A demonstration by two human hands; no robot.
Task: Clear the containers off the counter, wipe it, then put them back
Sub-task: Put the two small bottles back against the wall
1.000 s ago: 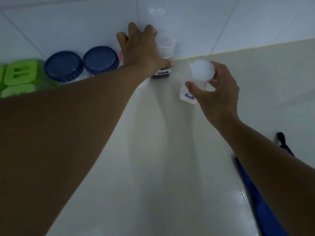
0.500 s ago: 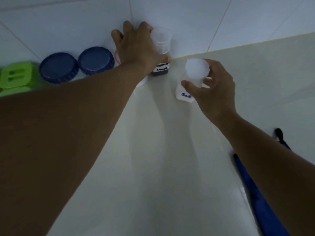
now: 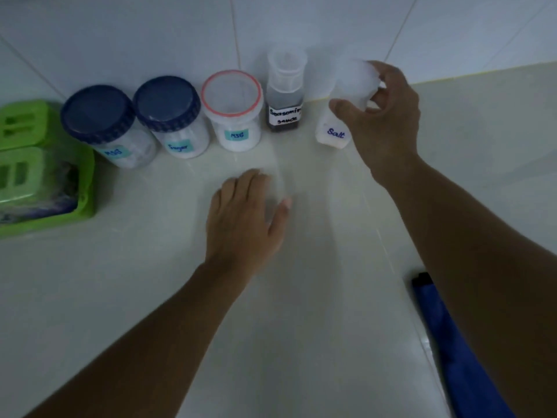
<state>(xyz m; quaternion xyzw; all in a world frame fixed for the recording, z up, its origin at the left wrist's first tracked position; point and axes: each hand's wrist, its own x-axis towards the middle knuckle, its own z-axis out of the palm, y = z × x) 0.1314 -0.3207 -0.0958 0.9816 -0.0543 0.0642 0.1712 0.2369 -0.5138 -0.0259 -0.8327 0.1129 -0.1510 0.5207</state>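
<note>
A row of containers stands against the tiled wall. From the left: a blue-lidded MSG jar [image 3: 102, 122], a blue-lidded sugar jar [image 3: 171, 113], a red-rimmed MSG tub [image 3: 232, 110] and a dark seasoning sauce bottle [image 3: 284, 98]. At the right end my right hand [image 3: 384, 116] grips the white lid of the salt bottle [image 3: 333, 135], which stands on the pale counter [image 3: 301, 297]. My left hand [image 3: 244, 218] hovers flat over the counter in front of the row, fingers apart, holding nothing.
A green plastic basket [image 3: 39, 176] sits at the far left against the wall. A blue cloth [image 3: 452, 342] hangs over the counter's right edge near my right forearm. The wall tiles rise directly behind the containers.
My left hand has let go of the seasoning sauce bottle and drawn back toward me over the counter. My right hand stays on the salt bottle, now upright by the row.
</note>
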